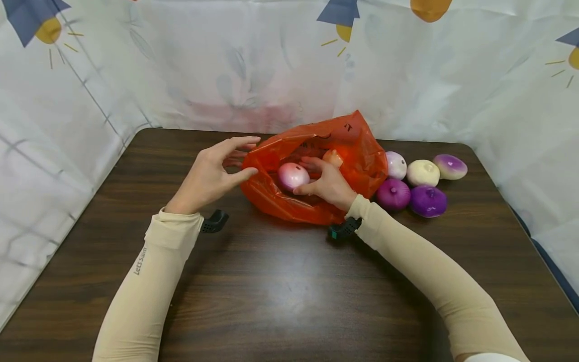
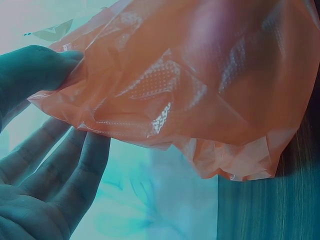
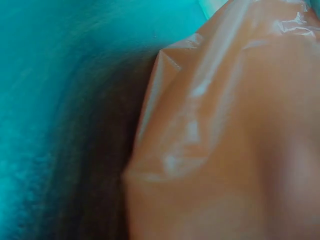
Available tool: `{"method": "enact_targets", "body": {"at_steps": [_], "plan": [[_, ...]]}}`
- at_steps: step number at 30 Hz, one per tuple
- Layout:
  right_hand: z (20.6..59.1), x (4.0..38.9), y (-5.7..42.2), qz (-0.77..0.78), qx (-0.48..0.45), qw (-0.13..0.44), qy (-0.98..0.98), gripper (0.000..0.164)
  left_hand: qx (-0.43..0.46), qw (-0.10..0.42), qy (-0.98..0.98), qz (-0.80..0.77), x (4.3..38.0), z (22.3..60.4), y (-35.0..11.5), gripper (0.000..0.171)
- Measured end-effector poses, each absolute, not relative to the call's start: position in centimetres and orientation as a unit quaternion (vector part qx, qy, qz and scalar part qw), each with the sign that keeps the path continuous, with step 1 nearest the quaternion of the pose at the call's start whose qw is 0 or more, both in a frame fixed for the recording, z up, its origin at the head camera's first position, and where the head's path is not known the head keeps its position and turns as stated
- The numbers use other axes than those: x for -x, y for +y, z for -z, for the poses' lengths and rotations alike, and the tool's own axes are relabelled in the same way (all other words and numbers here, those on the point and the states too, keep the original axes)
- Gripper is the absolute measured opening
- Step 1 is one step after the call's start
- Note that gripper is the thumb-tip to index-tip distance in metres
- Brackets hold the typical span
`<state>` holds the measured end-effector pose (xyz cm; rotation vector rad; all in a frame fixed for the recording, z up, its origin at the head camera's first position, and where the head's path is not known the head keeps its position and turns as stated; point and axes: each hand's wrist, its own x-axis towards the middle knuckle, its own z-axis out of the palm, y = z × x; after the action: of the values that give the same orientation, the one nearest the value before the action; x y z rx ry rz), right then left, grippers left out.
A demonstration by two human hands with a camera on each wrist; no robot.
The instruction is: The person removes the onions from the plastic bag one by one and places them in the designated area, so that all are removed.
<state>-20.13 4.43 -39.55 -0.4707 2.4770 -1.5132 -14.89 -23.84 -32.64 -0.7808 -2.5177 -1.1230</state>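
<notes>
A red plastic bag [image 1: 289,211] lies with its mouth towards me in the head view. My right hand [image 1: 332,186] reaches into that mouth, its thumb and fingers round the right side of a glossy pink-and-white onion [image 1: 293,177]. Behind those fingers, a peach-orange onion-like thing [image 1: 333,158] sits inside the bag. At the bag's left edge, my left hand [image 1: 205,173] has thumb and fingers spread apart. In the left wrist view its fairly straight fingers [image 2: 92,165] touch the plastic. The right wrist view shows only blurred bag plastic [image 3: 210,125] and tabletop.
Right of the bag stands a group of glossy onions: a pale one [image 1: 396,165], a cream one [image 1: 422,173], a purple-and-white one [image 1: 450,167], and magenta [image 1: 393,194] and violet [image 1: 428,201] ones. They are on a dark wooden table [image 1: 280,301], with a printed white curtain [image 1: 181,65] behind.
</notes>
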Motion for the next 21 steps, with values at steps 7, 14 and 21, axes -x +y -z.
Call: {"method": "enact_targets", "body": {"at_steps": [7,14,21], "plan": [[39.8,19.8,4.7,0.529,0.169,0.097,0.826,0.087,0.266,0.142,-0.869,0.392,15.0,32.7,-23.8,0.061],[39.8,19.6,4.9,0.54,0.178,0.093,0.817,0.086,0.265,0.139,-0.87,0.391,14.9,32.6,-23.9,0.06],[38.9,18.8,5.4,0.535,0.18,0.076,0.822,0.087,0.264,0.137,-0.869,0.395,14.9,32.6,-23.8,0.058]]}}
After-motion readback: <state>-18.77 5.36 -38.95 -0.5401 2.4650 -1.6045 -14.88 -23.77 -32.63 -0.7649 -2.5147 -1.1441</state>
